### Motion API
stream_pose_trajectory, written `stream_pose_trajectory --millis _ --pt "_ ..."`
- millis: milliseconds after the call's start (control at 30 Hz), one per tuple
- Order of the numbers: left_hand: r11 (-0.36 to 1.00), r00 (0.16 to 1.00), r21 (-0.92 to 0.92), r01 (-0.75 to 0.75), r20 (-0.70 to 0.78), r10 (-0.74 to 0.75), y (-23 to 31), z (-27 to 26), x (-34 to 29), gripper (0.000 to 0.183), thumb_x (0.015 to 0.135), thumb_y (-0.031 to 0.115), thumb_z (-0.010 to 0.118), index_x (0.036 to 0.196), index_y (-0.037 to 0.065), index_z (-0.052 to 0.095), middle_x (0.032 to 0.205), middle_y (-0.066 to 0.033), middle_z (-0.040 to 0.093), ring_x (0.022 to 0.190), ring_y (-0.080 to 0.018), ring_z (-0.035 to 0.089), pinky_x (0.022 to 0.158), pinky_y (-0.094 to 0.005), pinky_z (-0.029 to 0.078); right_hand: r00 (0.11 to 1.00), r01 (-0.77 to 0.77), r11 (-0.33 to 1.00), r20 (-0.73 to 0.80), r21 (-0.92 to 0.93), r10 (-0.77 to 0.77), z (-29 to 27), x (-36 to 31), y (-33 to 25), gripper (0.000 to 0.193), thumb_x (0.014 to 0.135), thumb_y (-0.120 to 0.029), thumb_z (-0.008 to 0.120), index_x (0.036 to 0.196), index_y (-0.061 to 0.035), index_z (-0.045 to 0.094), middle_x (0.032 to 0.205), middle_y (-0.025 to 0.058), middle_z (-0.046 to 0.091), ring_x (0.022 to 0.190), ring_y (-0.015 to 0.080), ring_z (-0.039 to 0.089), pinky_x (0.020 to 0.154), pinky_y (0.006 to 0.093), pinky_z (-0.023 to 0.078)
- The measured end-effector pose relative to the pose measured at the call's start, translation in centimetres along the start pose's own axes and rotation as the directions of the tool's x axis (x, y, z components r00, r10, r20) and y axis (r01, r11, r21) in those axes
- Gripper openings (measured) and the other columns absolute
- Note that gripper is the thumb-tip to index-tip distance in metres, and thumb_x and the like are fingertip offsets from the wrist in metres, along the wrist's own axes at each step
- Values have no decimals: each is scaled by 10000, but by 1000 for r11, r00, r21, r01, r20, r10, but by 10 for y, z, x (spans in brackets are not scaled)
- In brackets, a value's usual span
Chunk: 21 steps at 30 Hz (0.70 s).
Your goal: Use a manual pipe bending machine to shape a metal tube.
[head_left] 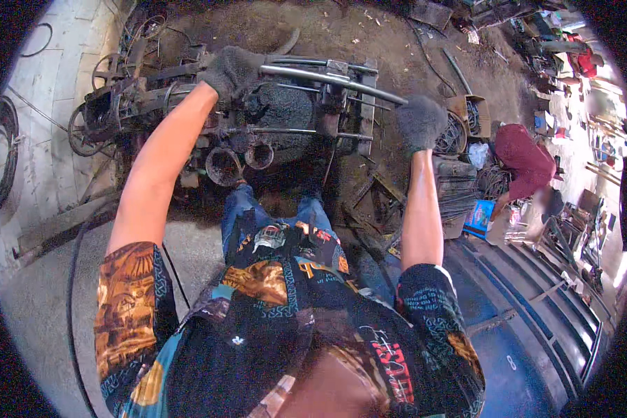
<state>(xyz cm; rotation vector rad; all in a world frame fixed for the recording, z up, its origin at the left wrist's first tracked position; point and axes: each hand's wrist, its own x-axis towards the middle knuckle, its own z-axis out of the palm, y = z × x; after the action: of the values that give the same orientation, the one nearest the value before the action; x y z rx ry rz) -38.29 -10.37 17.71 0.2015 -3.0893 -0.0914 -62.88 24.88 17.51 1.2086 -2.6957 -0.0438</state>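
My left hand (234, 71), in a dark grey knitted glove, is closed at the left end of a shiny metal rod (369, 91). My right hand (421, 123), gloved the same way, is closed at the rod's right end. Between my hands the rod runs slightly downward to the right, over a greasy dark machine (285, 104). A dark metal block (333, 97) on the machine lies under the rod's middle; whether the two touch I cannot tell. Thinner steel bars (292, 130) run across the machine, and two round cup-like metal parts (223, 166) stick out toward me.
A spoked handwheel (86, 131) sits at the machine's left end. Right of my right hand stand a cardboard box (482, 125) and wire coils (493, 182). A person in dark red (524, 155) bends there. Blue metal panels (501, 327) lie lower right; a black cable (71, 299) runs along the left floor.
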Motion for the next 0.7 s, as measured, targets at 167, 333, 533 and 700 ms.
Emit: stream_pose_trajectory --millis 167,333,533,700 --pt "994 994 20 -104 -29 104 -11 14 7 176 882 221 582 976 214 730 828 -158 727 787 -376 723 690 -489 568 993 -84 996 84 0 84 4 -14 -6 225 770 -351 699 731 -139 763 703 141 707 673 360 705 608 500 532" --pt "999 1000 -49 12 14 -11 9 -2 18 197 873 247 620 1000 131 714 977 -154 745 908 -360 716 791 -498 563 993 -65 992 -88 110 75 -2 -23 1 219 822 -305 699 861 -97 753 873 161 728 809 354 707 697 480 547" --pt "1000 885 7 17 -466 -12 61 20 -64 368 891 323 693 1188 107 666 1294 -158 640 1213 -333 583 1055 -456 447 898 -214 745 -173 631 405 23 -99 -41 288 841 -147 672 1114 -55 674 1045 175 696 1024 376 648 883 492 525" --pt "987 991 -148 -57 -132 37 75 76 -52 386 957 277 631 1276 58 630 1290 -168 643 1216 -340 589 1043 -464 462 998 14 858 -56 513 17 63 -100 -59 324 923 -132 600 1226 -50 683 1187 222 683 1142 396 622 979 461 511"
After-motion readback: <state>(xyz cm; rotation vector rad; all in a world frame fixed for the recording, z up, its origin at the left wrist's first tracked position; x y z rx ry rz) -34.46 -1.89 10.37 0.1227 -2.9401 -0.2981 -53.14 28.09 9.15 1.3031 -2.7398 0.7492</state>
